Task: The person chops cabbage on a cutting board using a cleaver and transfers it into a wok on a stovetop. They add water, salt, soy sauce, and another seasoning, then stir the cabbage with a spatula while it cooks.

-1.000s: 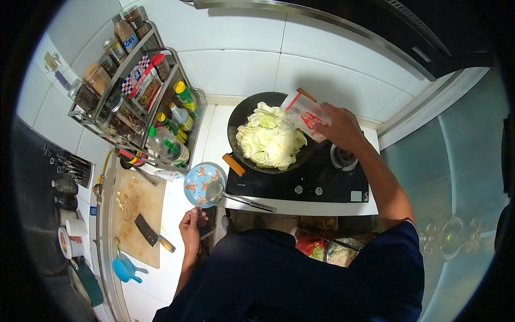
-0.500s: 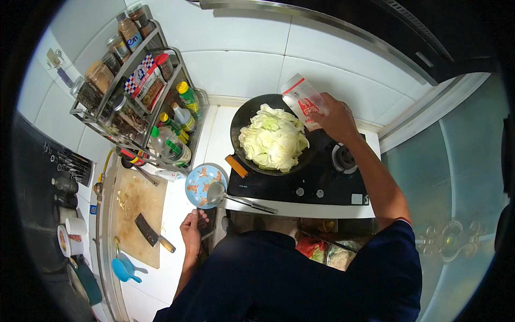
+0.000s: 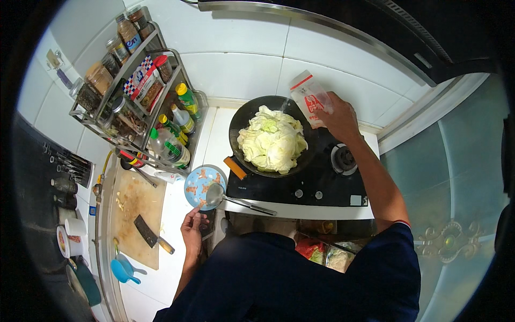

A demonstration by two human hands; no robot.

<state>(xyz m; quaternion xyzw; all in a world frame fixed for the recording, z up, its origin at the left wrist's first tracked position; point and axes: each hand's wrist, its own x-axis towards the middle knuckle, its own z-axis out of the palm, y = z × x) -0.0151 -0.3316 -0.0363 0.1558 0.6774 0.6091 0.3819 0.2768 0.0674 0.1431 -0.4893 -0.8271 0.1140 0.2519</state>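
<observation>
My right hand (image 3: 343, 119) pinches the bag (image 3: 307, 96) near its lower end. I've drawn it back from the cabbage (image 3: 272, 140) heaped in the wok (image 3: 240, 116), so the bag's mouth now stands clear of the leaves. My left hand (image 3: 191, 229), loosely curled and seemingly empty, is by the plate (image 3: 191, 189); whether touching, I can't tell. The ladle (image 3: 215, 195) rests there.

Red print on the translucent bag (image 3: 310, 99) in the right hand (image 3: 340, 115), tiny pale lettering on the black stove (image 3: 273, 189), print on a checked packet (image 3: 144, 86), lettering on a bottle's blue label (image 3: 133, 41)
</observation>
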